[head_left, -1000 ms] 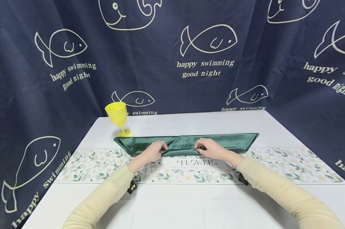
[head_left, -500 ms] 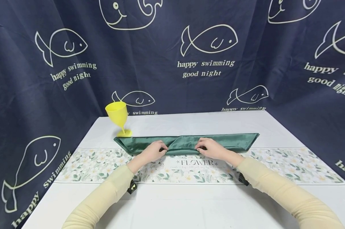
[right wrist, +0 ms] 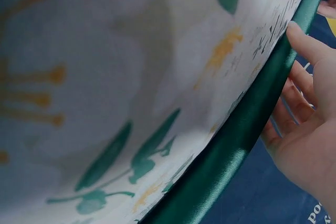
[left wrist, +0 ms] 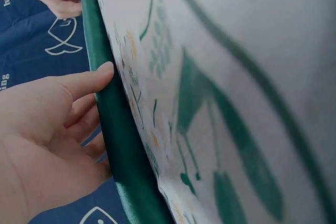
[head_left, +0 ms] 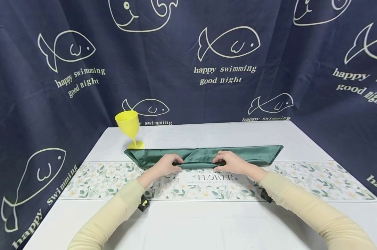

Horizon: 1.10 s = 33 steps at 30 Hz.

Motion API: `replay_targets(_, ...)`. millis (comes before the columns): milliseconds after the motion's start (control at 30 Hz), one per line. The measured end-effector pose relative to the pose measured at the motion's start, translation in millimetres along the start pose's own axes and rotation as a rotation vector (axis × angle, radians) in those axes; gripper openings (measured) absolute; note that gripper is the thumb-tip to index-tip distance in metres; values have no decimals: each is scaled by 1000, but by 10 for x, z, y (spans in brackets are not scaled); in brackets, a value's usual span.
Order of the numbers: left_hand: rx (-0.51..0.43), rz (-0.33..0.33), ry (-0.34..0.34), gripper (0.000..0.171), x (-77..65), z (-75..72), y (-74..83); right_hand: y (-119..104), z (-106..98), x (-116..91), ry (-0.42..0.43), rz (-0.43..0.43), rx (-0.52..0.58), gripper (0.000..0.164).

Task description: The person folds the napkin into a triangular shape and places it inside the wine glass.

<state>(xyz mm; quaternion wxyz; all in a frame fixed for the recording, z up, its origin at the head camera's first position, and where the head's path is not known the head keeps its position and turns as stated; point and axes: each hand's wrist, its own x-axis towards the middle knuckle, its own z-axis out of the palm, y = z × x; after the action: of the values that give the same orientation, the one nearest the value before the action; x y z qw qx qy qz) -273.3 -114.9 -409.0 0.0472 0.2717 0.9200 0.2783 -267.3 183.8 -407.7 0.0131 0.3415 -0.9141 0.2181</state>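
Observation:
A dark green, satiny cloth (head_left: 204,155) lies folded into a long strip across the table, its near edge rolled over. My left hand (head_left: 165,165) grips that rolled edge left of the middle, fingers over the top and thumb at the near side. To the right of it, my right hand (head_left: 232,163) holds the same edge in a matching way. In the left wrist view, the left thumb (left wrist: 105,72) rests against the green roll (left wrist: 123,150), and the fingertips go behind it. The right wrist view has the right thumb (right wrist: 295,29) on the roll (right wrist: 244,135), fingers along its far side.
A yellow plastic goblet (head_left: 128,124) stands at the back left, its foot close to the cloth's left corner. Beneath the cloth is a white tablecloth (head_left: 188,222) with a flower-printed band (head_left: 113,180). A navy curtain (head_left: 163,76) with fish drawings hangs behind.
Both thumbs have shifted down to the near side of the roll, widening the gap between thumb and fingers. The near edge has rolled very slightly away from me. The goblet is unmoved.

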Motion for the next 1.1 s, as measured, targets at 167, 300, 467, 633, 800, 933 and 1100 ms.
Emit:
replay_targets(167, -31, -3, 6, 25, -7, -17, -4, 26, 3, -2, 12, 1, -6, 27)
replay_targets(300, -36, -21, 16, 22, 2, -11, -11, 15, -1, -4, 17, 3, -13, 25)
replay_targets(467, -22, -33, 47, 19, 8, 3, -13, 14, 8, -2, 17, 2, -22, 23)
replay_targets(633, -19, -54, 61, 18, 8, 9, -4, 15, 14, 0, 22, 1, -35, 23)
replay_targets(800, -27, -72, 46, 18, 9, 3, 2, 13, 14, 2, 29, 1, -49, 22)
replay_targets(933, -28, -59, 31, 18, 10, -5, 0, 20, 17, 3, 34, -1, -46, 21)
replay_targets(1100, -44, -42, 30, 19, 0, -12, -5, 40, 29, 1, 49, 0, -25, 22)
